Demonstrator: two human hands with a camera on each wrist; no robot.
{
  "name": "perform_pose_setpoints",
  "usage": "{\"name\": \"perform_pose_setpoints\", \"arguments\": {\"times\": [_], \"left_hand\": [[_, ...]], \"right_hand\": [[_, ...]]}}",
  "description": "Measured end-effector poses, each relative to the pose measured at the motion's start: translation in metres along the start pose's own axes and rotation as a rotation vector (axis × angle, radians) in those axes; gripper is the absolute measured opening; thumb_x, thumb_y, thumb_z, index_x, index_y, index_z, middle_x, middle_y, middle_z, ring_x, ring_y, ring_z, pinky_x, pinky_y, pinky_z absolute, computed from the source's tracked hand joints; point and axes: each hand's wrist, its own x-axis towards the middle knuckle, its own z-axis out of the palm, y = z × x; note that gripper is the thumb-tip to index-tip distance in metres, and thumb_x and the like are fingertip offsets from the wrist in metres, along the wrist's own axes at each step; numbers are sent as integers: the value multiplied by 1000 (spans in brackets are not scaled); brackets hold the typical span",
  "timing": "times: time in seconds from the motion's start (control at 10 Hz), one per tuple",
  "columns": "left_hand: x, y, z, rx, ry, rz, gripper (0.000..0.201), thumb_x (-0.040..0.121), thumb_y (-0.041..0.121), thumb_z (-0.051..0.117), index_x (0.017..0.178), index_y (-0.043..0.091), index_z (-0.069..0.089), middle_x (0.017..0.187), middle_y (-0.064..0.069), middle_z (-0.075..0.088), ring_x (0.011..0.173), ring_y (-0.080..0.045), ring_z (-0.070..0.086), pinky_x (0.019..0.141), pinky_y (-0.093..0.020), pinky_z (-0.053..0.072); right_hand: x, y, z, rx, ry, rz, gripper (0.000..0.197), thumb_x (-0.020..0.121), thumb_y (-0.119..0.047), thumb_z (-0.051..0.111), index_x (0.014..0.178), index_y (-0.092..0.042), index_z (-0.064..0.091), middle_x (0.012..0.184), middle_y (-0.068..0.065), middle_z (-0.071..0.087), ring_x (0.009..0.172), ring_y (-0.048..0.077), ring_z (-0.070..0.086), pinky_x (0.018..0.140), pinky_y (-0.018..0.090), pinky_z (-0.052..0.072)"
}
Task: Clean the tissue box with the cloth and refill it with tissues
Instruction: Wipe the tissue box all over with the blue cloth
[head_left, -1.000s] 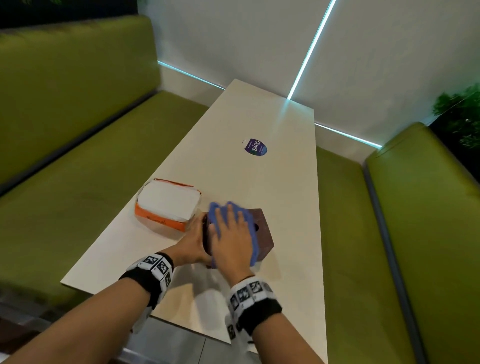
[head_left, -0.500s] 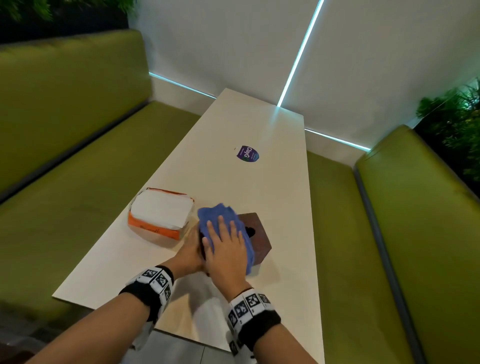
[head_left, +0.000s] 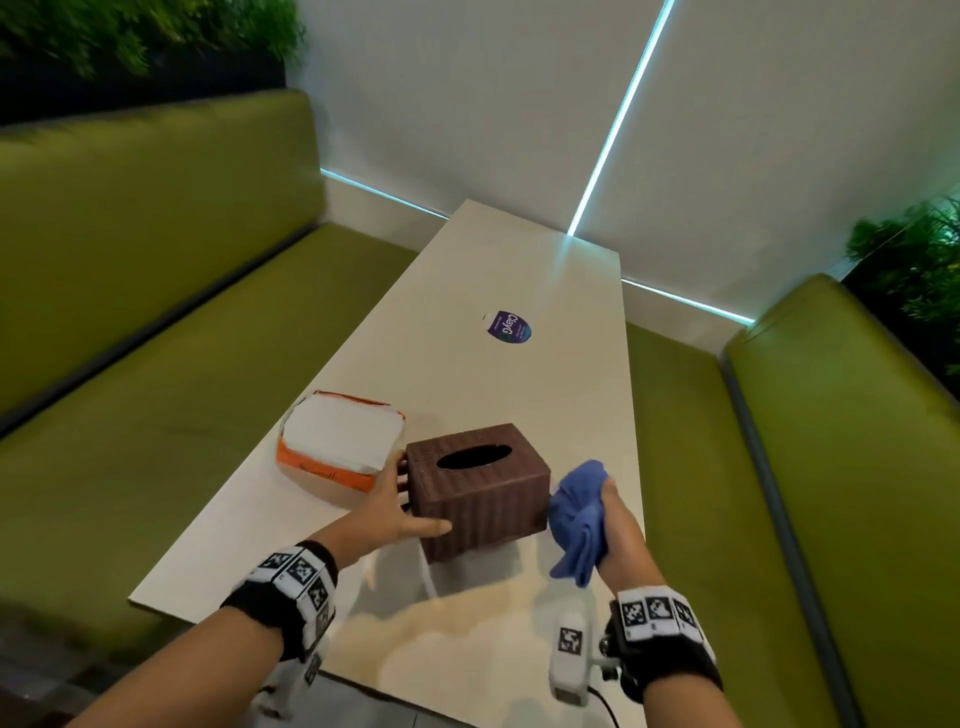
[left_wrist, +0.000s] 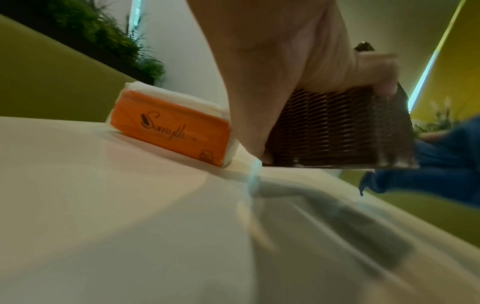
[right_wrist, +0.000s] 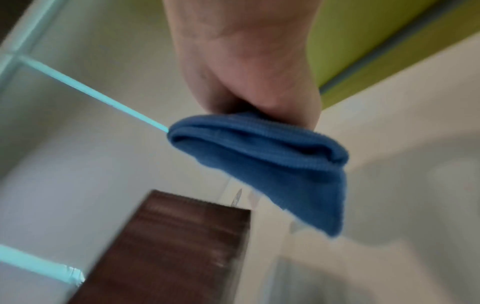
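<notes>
- Both hands are busy: my left hand (head_left: 387, 512) grips the brown woven tissue box (head_left: 483, 499) at its near left corner. The thumb lies along the near long side and the fingers wrap round the short left end.
- My right hand (head_left: 621, 525) is closed round a bunched blue cloth (head_left: 574, 519), whose folds hang down below my fingers.
- That cloth is just beside the right end of the box; I cannot tell whether the two touch.
- I hold the box upright, with its dark oval opening facing up.
- From the left wrist view, a gap shows under the right part of the box's bottom edge, so that end at least is raised off the table (head_left: 519, 270). Its shadow falls on the surface below.
- Just left of the box, an orange tissue pack (head_left: 337, 452) lies flat on the table, close behind my left fingers. White tissue shows on its top and dark script lettering runs along its orange side.
- Farther along the table, well apart from the box, sits a round purple sticker (head_left: 508, 327).
- On either side of the table run the left green bench (head_left: 156, 389) and the right green bench (head_left: 831, 441).
- Behind the table, pale blue light strips (head_left: 618, 119) cross the white wall, and plants (head_left: 130, 36) grow above the left bench.
- Black bands with black-and-white marker squares circle both my wrists.
</notes>
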Motion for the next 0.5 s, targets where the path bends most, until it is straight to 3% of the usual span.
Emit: {"name": "perform_pose_setpoints", "arguments": {"times": [0.1, 0.2, 0.3, 0.4, 0.5], "left_hand": [[-5, 17, -4, -86, -34, -20, 111, 46, 64, 85, 139, 27, 36, 137, -2, 51, 121, -16, 54, 93, -27, 51], [-6, 32, 0, -9, -76, -24, 92, 70, 61, 74, 146, 34, 29, 144, 6, 46, 129, -12, 48, 97, -23, 45], [-6, 31, -1, 264, -172, 22, 133, 59, 62, 82, 140, 56, -24, 158, 10, 12, 146, -14, 21, 119, -42, 26], [-7, 28, -2, 517, -191, 127, 152, 40, 67, 87, 131, 59, -35, 158, 15, -6, 147, -11, 3, 120, -43, 18], [-8, 32, 1, 384, -104, 202, 131, 45, 62, 87, 139, 56, -4, 149, 14, 29, 135, -14, 41, 109, -44, 42]], "right_hand": [[-11, 7, 16, -51, 326, -73, 95, 95, -61, 30, 124, 29, 19, 126, 58, 25, 126, 45, 26, 121, 31, 11], [-38, -31, -56, -84, -1103, 278, 58, 91, -59, 49, 126, -13, 59, 122, 11, 62, 105, 23, 59, 85, 34, 51], [-41, -34, -66, -91, -1313, 261, 30, 96, -51, 45, 107, -31, 65, 107, 4, 67, 100, 18, 64, 81, 34, 52], [-46, -52, -65, -102, -1322, 226, 34, 99, -47, 43, 112, -24, 64, 107, 5, 69, 101, 22, 65, 82, 35, 53], [-45, -54, -66, -166, -1351, 248, 37, 99, -45, 43, 117, -20, 62, 115, 12, 67, 106, 27, 63, 84, 37, 53]]}}
